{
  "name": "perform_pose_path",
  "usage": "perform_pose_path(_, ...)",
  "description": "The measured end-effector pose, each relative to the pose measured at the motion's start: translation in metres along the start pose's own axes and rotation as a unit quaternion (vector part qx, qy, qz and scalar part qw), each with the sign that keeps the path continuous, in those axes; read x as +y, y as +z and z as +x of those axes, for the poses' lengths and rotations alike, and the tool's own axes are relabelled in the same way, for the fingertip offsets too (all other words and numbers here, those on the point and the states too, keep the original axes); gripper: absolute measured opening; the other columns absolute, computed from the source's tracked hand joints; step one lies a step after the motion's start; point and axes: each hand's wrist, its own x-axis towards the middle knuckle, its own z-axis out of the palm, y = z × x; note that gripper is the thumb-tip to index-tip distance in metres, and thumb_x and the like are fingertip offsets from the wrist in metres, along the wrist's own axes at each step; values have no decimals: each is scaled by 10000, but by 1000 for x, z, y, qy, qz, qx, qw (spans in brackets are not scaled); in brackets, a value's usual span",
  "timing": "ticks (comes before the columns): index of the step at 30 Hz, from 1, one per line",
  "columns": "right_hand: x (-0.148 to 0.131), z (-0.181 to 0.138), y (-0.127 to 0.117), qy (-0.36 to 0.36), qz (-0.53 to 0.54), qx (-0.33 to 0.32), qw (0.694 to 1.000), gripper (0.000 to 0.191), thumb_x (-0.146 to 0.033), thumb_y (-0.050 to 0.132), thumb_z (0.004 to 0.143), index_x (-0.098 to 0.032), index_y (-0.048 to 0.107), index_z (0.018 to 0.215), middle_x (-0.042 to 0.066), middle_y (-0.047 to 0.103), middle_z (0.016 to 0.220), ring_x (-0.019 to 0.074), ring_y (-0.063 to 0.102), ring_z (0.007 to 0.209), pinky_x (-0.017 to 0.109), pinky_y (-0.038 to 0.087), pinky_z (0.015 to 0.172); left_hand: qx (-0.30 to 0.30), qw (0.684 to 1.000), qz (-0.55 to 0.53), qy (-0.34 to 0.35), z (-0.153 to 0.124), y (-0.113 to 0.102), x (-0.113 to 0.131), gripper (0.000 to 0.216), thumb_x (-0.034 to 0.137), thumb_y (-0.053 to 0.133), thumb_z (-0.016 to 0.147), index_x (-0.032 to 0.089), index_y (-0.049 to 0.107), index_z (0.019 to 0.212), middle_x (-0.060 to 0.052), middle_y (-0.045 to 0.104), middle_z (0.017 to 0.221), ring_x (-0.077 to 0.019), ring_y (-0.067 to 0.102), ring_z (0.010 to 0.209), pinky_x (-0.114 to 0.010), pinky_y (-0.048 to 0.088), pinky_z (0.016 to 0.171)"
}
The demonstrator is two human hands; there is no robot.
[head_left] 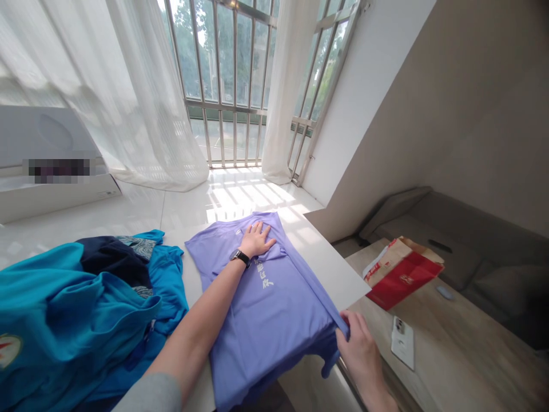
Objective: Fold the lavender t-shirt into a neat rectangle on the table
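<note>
A purple T-shirt (274, 320) with white lettering lies spread on the white sill, its lower end hanging over the near edge. My left hand (256, 239), a black-strapped watch at the wrist, presses flat on the upper part of the shirt with fingers spread. At the shirt's lower right corner, my right hand (358, 340) pinches the hem between thumb and fingers. Along the right side the fabric runs in a long narrow fold. To the left of the shirt sits a crumpled pile of bright blue clothes (86, 320) with a dark navy piece (114, 260) on top.
A white box (55, 197) stands at the far left by white curtains (141, 103). Behind the sill is a barred window (231, 63). Lower on the right, a wooden table (467, 355) holds a red and brown paper bag (403, 274) and a white phone (403, 342). A grey sofa (429, 223) stands beyond.
</note>
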Motion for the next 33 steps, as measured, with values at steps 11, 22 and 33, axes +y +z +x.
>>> perform_pose_path(11, -5, -62, 18, 41, 129, 73, 988, 256, -208, 502, 805, -258, 555, 1050, 88, 630, 1011, 246, 665, 756, 368, 532, 625, -34, 999, 3, -12, 0, -26, 15, 554, 445, 529, 956, 139, 459, 1414, -182, 355, 1560, -342, 263, 1452, -528, 175, 1174)
perform_pose_path(22, 0, -56, -24, -11, 223, 91, 970, 240, -440, 577, 899, -224, 674, 940, 82, 699, 914, 212, 673, 752, 317, 570, 683, -137, 802, -579, -48, -165, -25, 174, 516, 503, 635, 870, 248, 582, 1315, -84, 586, 1387, -246, 519, 1306, -385, 366, 1133)
perform_pose_path(33, -8, -70, -37, -95, 227, 65, 967, 229, -403, 535, 950, -228, 676, 991, 82, 699, 960, 209, 676, 817, 324, 562, 740, -27, 495, -827, -263, -175, 13, 262, 444, 321, 832, 581, 188, 614, 945, -44, 682, 966, -175, 637, 919, -247, 467, 749)
